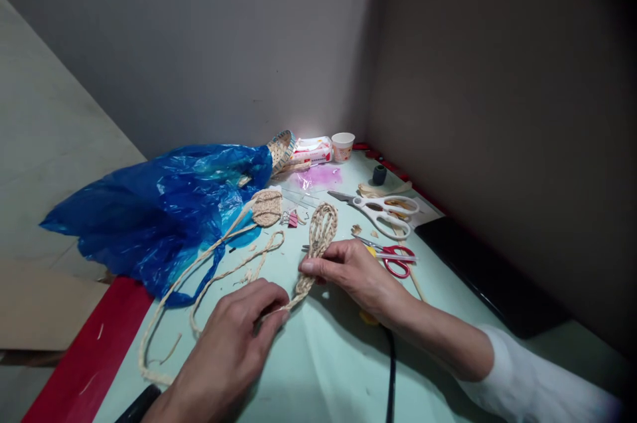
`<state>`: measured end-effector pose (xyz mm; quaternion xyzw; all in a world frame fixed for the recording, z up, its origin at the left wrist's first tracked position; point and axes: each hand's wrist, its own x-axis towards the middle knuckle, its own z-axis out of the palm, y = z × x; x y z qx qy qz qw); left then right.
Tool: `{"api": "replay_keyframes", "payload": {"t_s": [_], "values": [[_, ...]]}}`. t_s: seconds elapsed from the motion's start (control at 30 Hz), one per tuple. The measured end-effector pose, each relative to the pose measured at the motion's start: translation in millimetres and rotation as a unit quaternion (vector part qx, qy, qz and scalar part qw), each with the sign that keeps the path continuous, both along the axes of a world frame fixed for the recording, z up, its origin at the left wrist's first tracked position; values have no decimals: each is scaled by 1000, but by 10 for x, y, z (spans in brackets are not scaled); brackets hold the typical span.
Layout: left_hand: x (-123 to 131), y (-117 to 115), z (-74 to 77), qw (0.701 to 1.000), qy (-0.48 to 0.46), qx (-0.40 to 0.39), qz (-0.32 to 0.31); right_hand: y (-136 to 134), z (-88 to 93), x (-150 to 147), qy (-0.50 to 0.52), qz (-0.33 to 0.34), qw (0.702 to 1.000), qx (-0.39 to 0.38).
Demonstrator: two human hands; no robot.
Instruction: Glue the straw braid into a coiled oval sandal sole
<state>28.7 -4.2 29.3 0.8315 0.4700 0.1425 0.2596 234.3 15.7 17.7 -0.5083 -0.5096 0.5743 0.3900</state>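
Between thumb and fingers, my right hand (353, 270) pinches a looped bundle of braided straw cord (323, 224), its loops standing up above the grip. My left hand (243, 330) is closed on the thin lower end of the same braid, nearer to me. A long loose straw cord (164, 303) curves over the table left of my left hand. It runs up towards a small round coil of braid (267, 208). Just beyond my right hand lie red-handled scissors (398, 258), partly covered by a clear stick-like thing.
White-handled scissors (383, 210) lie at the right, near a dark thread spool (379, 174). A black flat object (488, 277) lines the right wall. A blue plastic bag (174, 204) fills the left. At the back stand a paper cup (343, 147) and a woven straw piece (282, 149).
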Motion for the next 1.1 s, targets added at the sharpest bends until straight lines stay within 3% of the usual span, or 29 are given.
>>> {"api": "replay_keyframes", "payload": {"t_s": [0.33, 0.57, 0.93, 1.1], "values": [[-57, -11, -43, 992, 16, 113, -52, 44, -28, 29, 25, 43, 998, -30], [-95, -10, -120, 976, 12, 198, -87, 35, -14, 35, 53, 13, 997, -52], [-54, -48, -49, 990, -29, 131, -48, -2, -6, 7, 80, 1, 995, -60], [-39, -44, -16, 993, 2, 106, -47, -12, -13, 23, 64, 12, 996, -60]]}}
